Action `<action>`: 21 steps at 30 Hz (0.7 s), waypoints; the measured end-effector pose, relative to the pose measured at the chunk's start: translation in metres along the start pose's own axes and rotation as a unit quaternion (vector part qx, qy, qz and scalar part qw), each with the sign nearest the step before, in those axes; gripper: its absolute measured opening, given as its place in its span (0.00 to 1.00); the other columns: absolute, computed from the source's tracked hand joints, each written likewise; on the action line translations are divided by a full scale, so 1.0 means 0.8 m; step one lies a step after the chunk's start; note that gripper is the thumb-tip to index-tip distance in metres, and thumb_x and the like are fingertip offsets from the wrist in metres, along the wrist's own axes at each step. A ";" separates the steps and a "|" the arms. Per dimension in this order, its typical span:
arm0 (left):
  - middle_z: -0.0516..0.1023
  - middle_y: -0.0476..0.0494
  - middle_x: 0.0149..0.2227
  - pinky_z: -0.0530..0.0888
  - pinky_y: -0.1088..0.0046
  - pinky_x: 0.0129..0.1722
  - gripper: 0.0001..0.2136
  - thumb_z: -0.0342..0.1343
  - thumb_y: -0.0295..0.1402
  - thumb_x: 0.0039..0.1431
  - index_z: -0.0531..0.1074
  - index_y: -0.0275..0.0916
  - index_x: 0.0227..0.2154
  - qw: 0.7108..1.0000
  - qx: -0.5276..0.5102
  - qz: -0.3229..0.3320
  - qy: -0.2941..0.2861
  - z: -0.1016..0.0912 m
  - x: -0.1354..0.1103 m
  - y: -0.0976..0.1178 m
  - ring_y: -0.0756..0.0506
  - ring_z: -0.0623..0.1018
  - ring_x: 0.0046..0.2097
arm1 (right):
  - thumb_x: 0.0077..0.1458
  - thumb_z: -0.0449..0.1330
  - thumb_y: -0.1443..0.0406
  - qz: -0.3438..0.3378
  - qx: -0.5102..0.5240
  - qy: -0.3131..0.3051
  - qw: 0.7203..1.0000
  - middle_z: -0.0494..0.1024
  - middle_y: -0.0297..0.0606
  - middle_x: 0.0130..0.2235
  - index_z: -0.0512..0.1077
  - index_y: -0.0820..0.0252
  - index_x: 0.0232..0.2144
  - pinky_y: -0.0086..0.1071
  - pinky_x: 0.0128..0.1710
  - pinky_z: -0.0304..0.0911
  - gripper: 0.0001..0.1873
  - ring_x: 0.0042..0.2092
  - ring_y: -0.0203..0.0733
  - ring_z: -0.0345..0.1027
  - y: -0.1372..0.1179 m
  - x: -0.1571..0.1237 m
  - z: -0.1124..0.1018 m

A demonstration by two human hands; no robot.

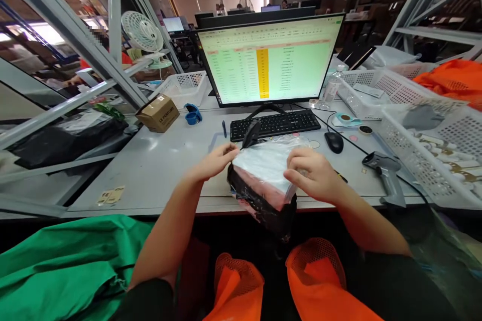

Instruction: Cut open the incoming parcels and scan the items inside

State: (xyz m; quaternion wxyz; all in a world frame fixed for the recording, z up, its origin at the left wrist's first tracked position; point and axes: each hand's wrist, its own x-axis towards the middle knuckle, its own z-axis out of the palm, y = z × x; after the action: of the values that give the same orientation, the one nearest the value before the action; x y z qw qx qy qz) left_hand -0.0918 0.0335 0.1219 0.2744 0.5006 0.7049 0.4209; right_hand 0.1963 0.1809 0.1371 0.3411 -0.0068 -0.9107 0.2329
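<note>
A package (263, 163) wrapped in white and clear plastic sits at the desk's front edge, partly inside a torn black plastic bag (263, 213). Pinkish material shows along its near side. My left hand (218, 161) is closed at the upper left corner, its fingers pinching the black bag's edge, part of which sticks up beside them. On the other side, my right hand (311, 173) has curled fingers gripping the clear plastic wrap. What exactly lies inside the package is hidden.
Behind the package are a keyboard (276, 124), a monitor (271, 60) and a mouse (334, 142). A barcode scanner (386, 175) and a white basket (399, 148) stand right. A cardboard box (158, 113) and a blue tape dispenser (193, 114) are left. Metal frames flank the desk.
</note>
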 end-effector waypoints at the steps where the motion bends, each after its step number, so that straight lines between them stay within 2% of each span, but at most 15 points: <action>1: 0.81 0.43 0.39 0.74 0.68 0.41 0.23 0.63 0.58 0.58 0.78 0.41 0.38 1.000 0.023 -0.001 0.000 -0.003 0.016 0.010 0.42 0.77 0.41 | 0.72 0.59 0.50 0.022 -0.037 -0.058 0.997 0.77 0.37 0.31 0.72 0.58 0.23 0.39 0.41 0.63 0.28 0.36 0.41 0.70 -0.004 0.015 -0.009; 3: 0.82 0.42 0.41 0.74 0.68 0.41 0.23 0.64 0.58 0.57 0.79 0.41 0.39 0.999 0.034 -0.013 0.006 0.001 0.046 0.024 0.41 0.77 0.42 | 0.66 0.66 0.48 0.058 -0.108 -0.146 0.982 0.79 0.37 0.33 0.76 0.57 0.26 0.39 0.42 0.61 0.24 0.37 0.43 0.71 -0.009 0.045 -0.019; 5: 0.82 0.41 0.41 0.73 0.68 0.39 0.23 0.67 0.57 0.54 0.79 0.41 0.37 1.000 0.003 -0.028 -0.008 0.013 0.070 0.033 0.40 0.77 0.41 | 0.57 0.71 0.43 0.085 -0.163 -0.191 0.964 0.81 0.41 0.39 0.80 0.57 0.36 0.39 0.42 0.62 0.23 0.42 0.49 0.73 -0.011 0.069 -0.019; 7: 0.81 0.42 0.37 0.71 0.69 0.35 0.23 0.70 0.56 0.51 0.79 0.40 0.34 0.998 -0.037 -0.034 -0.040 0.029 0.083 0.035 0.42 0.76 0.38 | 0.52 0.73 0.38 0.110 -0.206 -0.201 0.951 0.82 0.47 0.46 0.81 0.58 0.45 0.42 0.44 0.64 0.34 0.47 0.55 0.74 -0.008 0.082 -0.012; 9: 0.77 0.45 0.31 0.68 0.70 0.32 0.23 0.70 0.56 0.50 0.76 0.39 0.29 0.996 -0.067 -0.030 -0.057 0.044 0.085 0.032 0.44 0.73 0.34 | 0.51 0.70 0.34 0.121 -0.243 -0.182 0.945 0.81 0.53 0.50 0.80 0.61 0.47 0.45 0.47 0.65 0.39 0.51 0.61 0.74 -0.002 0.081 -0.002; 11: 0.73 0.49 0.28 0.66 0.71 0.30 0.24 0.67 0.58 0.51 0.72 0.40 0.26 0.995 -0.092 -0.021 -0.039 0.058 0.081 0.023 0.46 0.70 0.31 | 0.56 0.68 0.34 0.134 -0.265 -0.156 0.942 0.81 0.54 0.51 0.79 0.61 0.47 0.44 0.47 0.66 0.37 0.51 0.60 0.75 0.004 0.072 0.008; 15: 0.74 0.47 0.29 0.68 0.71 0.31 0.26 0.59 0.62 0.56 0.72 0.40 0.29 0.990 -0.141 -0.030 0.010 0.079 0.069 -0.010 0.46 0.71 0.32 | 0.69 0.60 0.42 0.176 -0.258 -0.156 0.937 0.82 0.45 0.41 0.78 0.57 0.45 0.38 0.38 0.62 0.25 0.41 0.50 0.75 0.014 0.051 0.021; 18: 0.74 0.46 0.28 0.69 0.69 0.33 0.24 0.59 0.60 0.56 0.72 0.40 0.28 0.986 -0.144 -0.058 0.053 0.088 0.063 -0.045 0.44 0.72 0.33 | 0.73 0.59 0.52 0.165 -0.258 -0.156 0.939 0.79 0.43 0.38 0.76 0.56 0.35 0.37 0.37 0.60 0.18 0.39 0.47 0.74 0.026 0.043 0.021; 21: 0.72 0.46 0.24 0.70 0.67 0.35 0.19 0.63 0.52 0.53 0.69 0.41 0.23 0.982 -0.125 -0.091 0.109 0.092 0.052 -0.083 0.42 0.73 0.34 | 0.74 0.55 0.59 0.147 -0.239 -0.133 0.951 0.74 0.39 0.29 0.69 0.55 0.23 0.37 0.35 0.56 0.23 0.32 0.43 0.68 0.042 0.030 0.010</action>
State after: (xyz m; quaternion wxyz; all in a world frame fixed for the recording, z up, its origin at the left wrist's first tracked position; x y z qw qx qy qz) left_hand -0.0783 0.0866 0.0293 0.2939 0.3471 0.7149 0.5310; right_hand 0.1680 0.2116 0.1322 0.1671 -0.1906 -0.9658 0.0552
